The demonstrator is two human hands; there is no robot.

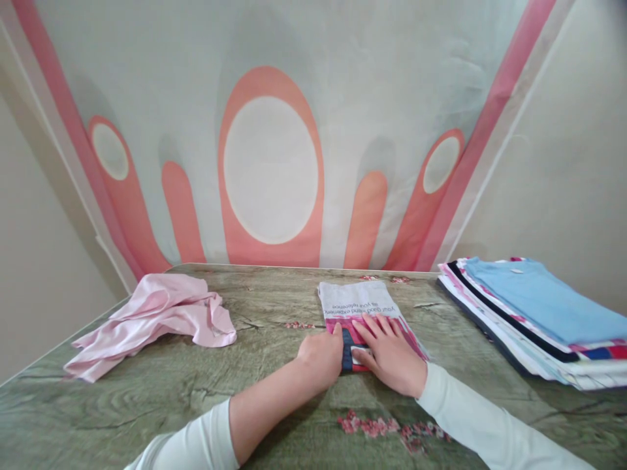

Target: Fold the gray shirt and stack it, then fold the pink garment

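Observation:
A folded garment (360,299), pale grey with dark lettering at its far end and pink, navy and red nearer me, lies on the wood-patterned table. My left hand (321,356) is closed at the garment's near left edge, its thumb on top and the other fingers curled around the fabric. My right hand (389,352) rests flat on the garment's right part, palm down with the fingers spread.
A crumpled pink cloth (166,310) lies on the left of the table (264,294). At the right edge sits a stack of flat clothes (533,307), light blue on top. Behind the table stands a wall with a pink and white backdrop (269,170).

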